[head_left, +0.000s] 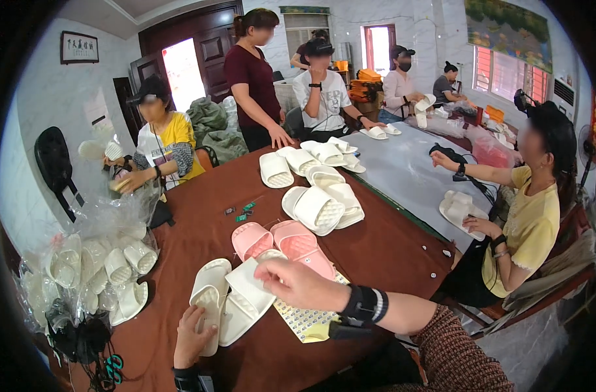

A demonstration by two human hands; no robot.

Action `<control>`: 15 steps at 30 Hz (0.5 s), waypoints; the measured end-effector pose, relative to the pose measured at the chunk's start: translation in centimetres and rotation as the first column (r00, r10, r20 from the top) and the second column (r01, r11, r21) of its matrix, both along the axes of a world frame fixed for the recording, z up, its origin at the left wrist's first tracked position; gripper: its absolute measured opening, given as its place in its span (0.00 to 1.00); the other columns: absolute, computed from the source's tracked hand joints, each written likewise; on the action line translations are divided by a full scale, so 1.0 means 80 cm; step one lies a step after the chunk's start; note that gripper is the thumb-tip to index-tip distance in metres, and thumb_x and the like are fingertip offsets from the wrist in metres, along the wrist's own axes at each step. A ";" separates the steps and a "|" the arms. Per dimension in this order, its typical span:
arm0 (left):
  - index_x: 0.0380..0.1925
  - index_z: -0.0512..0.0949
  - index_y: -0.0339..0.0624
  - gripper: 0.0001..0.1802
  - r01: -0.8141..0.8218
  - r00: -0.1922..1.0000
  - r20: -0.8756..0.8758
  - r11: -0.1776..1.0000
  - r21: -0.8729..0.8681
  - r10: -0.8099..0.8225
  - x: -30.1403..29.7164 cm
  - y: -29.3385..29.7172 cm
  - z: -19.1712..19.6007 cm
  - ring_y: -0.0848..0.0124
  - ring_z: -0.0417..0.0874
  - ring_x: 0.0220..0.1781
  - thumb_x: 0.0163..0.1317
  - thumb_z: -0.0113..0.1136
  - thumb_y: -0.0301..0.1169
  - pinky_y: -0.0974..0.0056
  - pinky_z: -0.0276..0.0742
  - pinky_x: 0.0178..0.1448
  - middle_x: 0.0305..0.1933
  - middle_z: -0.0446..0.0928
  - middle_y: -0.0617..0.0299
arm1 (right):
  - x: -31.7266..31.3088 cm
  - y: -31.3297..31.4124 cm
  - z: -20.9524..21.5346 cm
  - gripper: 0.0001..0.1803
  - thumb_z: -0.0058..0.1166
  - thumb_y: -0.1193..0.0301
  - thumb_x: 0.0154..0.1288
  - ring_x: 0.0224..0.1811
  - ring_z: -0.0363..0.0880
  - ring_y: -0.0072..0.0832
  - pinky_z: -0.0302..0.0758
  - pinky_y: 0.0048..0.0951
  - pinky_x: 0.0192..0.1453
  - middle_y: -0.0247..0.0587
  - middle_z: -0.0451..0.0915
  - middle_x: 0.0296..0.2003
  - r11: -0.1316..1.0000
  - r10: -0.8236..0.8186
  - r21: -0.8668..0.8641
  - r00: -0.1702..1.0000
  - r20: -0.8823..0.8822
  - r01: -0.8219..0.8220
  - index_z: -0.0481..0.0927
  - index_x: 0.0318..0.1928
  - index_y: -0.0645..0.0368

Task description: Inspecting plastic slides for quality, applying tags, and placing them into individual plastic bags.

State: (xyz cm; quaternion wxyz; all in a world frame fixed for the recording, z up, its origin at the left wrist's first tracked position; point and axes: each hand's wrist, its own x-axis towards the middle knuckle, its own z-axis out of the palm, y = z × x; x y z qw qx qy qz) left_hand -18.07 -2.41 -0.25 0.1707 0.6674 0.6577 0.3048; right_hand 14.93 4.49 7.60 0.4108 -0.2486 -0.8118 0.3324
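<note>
On the brown cloth-covered table (389,251), a white foam slipper pair (229,302) lies near, with a sticker sheet (304,320) just to its right. A pink slipper pair (281,245) lies just beyond it, more white slippers (319,208) farther off, and a clear plastic bag of slippers (95,264) at the left.

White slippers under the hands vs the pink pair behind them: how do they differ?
The white slippers are cream-white; the pink slippers are pink. The left hand and right hand touch the white pair, while the pink pair lies untouched. The white pair sits nearer the table edge. Both are ridged slide slippers.
</note>
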 end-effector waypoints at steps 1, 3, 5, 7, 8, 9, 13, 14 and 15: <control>0.55 0.77 0.42 0.32 0.016 1.000 -0.001 1.000 0.001 -0.016 -0.002 -0.002 -0.001 0.48 0.69 0.67 0.48 0.73 0.37 0.51 0.66 0.69 0.66 0.68 0.45 | -0.005 0.017 -0.016 0.14 0.54 0.73 0.68 0.40 0.78 0.32 0.76 0.31 0.44 0.46 0.76 0.39 1.000 -0.002 -0.003 1.000 0.002 0.002 0.72 0.51 0.63; 0.56 0.77 0.42 0.34 0.029 0.999 0.013 0.999 -0.018 -0.029 -0.003 -0.002 -0.004 0.48 0.67 0.68 0.47 0.74 0.39 0.49 0.64 0.70 0.67 0.67 0.46 | -0.012 0.040 -0.037 0.19 0.58 0.69 0.64 0.50 0.76 0.43 0.73 0.39 0.52 0.51 0.75 0.46 0.953 -0.214 0.238 0.972 0.100 0.185 0.71 0.53 0.63; 0.57 0.76 0.43 0.35 0.035 0.999 0.026 0.999 -0.038 -0.034 -0.007 -0.002 -0.008 0.48 0.65 0.70 0.46 0.75 0.40 0.48 0.62 0.70 0.69 0.66 0.46 | -0.016 0.046 -0.051 0.26 0.59 0.66 0.61 0.57 0.70 0.51 0.68 0.47 0.59 0.59 0.71 0.52 0.982 -0.174 0.108 0.961 0.213 0.154 0.67 0.55 0.64; 0.58 0.75 0.45 0.37 0.051 0.999 -0.003 0.998 -0.039 -0.051 -0.010 -0.004 -0.012 0.47 0.63 0.71 0.45 0.75 0.42 0.45 0.58 0.71 0.69 0.64 0.47 | -0.028 0.045 -0.063 0.31 0.61 0.60 0.59 0.57 0.70 0.52 0.65 0.51 0.61 0.60 0.70 0.53 0.940 -0.300 0.256 0.906 0.298 0.226 0.66 0.56 0.65; 0.58 0.75 0.45 0.37 0.050 0.999 0.000 0.998 -0.041 -0.050 -0.009 -0.004 -0.012 0.47 0.63 0.71 0.45 0.75 0.42 0.45 0.58 0.71 0.69 0.64 0.47 | -0.029 0.046 -0.068 0.31 0.61 0.60 0.59 0.57 0.70 0.52 0.65 0.51 0.61 0.60 0.70 0.53 0.940 -0.298 0.255 0.906 0.302 0.225 0.66 0.56 0.65; 0.58 0.75 0.45 0.38 0.053 0.998 -0.028 0.998 -0.043 -0.054 -0.007 -0.005 -0.008 0.47 0.63 0.71 0.45 0.75 0.42 0.45 0.57 0.71 0.70 0.64 0.47 | -0.031 0.043 -0.060 0.35 0.60 0.57 0.60 0.60 0.67 0.54 0.60 0.51 0.66 0.60 0.69 0.56 0.957 -0.272 0.204 0.873 0.404 0.204 0.63 0.61 0.63; 0.59 0.74 0.46 0.39 0.056 0.993 -0.102 0.998 -0.016 -0.058 -0.001 -0.002 -0.010 0.47 0.64 0.70 0.43 0.74 0.42 0.45 0.58 0.70 0.69 0.64 0.47 | -0.038 0.041 -0.054 0.41 0.59 0.52 0.60 0.64 0.64 0.57 0.56 0.51 0.69 0.62 0.66 0.60 0.975 -0.221 0.152 0.819 0.530 0.164 0.60 0.65 0.62; 0.59 0.74 0.46 0.39 0.058 0.993 -0.102 0.998 -0.020 -0.060 0.000 -0.002 -0.012 0.47 0.64 0.70 0.43 0.74 0.42 0.45 0.58 0.70 0.69 0.64 0.47 | -0.039 0.038 -0.053 0.41 0.59 0.52 0.60 0.64 0.64 0.57 0.56 0.51 0.69 0.62 0.66 0.60 0.975 -0.220 0.148 0.819 0.531 0.166 0.60 0.65 0.62; 0.59 0.74 0.46 0.39 0.045 0.991 -0.123 0.999 0.004 -0.044 0.000 -0.002 -0.015 0.47 0.64 0.69 0.43 0.73 0.41 0.45 0.59 0.69 0.69 0.65 0.48 | -0.044 0.033 -0.050 0.41 0.59 0.51 0.59 0.64 0.64 0.57 0.56 0.52 0.69 0.63 0.66 0.60 0.977 -0.211 0.149 0.803 0.558 0.154 0.60 0.65 0.62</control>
